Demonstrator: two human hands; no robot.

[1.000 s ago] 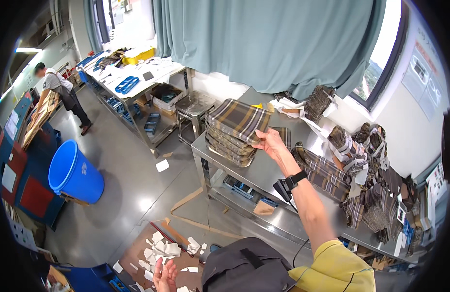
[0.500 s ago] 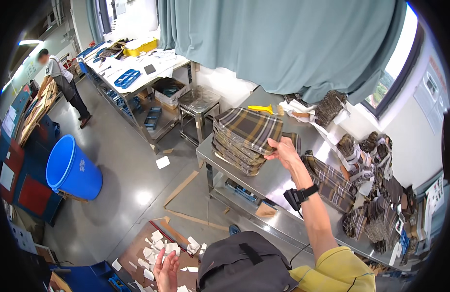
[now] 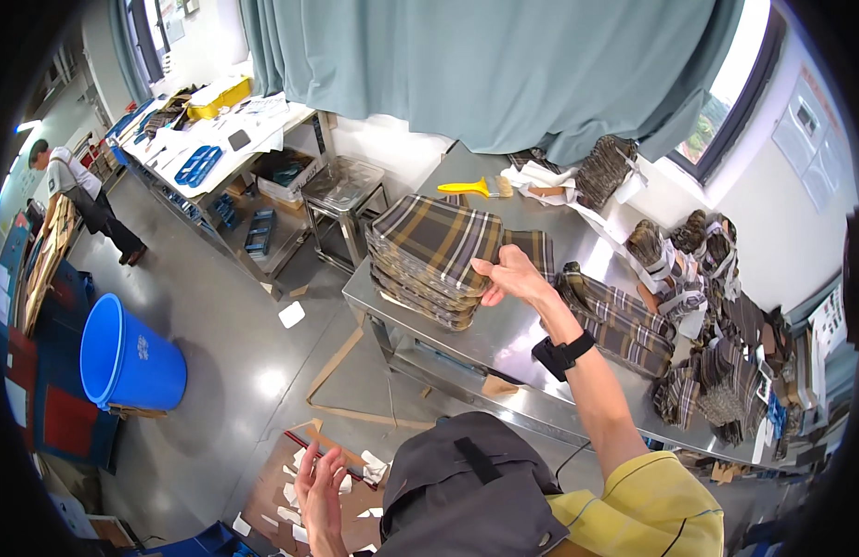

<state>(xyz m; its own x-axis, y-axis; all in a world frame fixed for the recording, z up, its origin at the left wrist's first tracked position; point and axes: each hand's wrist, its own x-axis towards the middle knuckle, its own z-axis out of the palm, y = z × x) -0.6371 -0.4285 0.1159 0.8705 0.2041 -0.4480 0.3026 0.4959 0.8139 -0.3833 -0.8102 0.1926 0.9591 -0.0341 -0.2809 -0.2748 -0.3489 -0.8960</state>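
A stack of folded brown plaid cloth pieces [image 3: 434, 255] lies at the left end of a steel table [image 3: 504, 339]. My right hand [image 3: 513, 277] reaches out with fingers spread, resting against the right edge of the stack's top piece; a black watch sits on that wrist. My left hand [image 3: 320, 487] hangs low by my side, open and holding nothing, above white scraps on the floor. A dark grey bag [image 3: 467, 487] hangs at my front.
More plaid pieces [image 3: 624, 316] lie along the table, with bundles [image 3: 717, 371] heaped at the right. A yellow-handled brush [image 3: 471, 188] lies at the back. A blue bin [image 3: 128, 357] stands on the floor left. A person [image 3: 81, 200] stands far left by a cluttered bench [image 3: 207, 139].
The view has swung so the stack sits nearer the centre. My right hand has stayed at the stack's right edge, fingers opening over the top piece. My left hand remains low.
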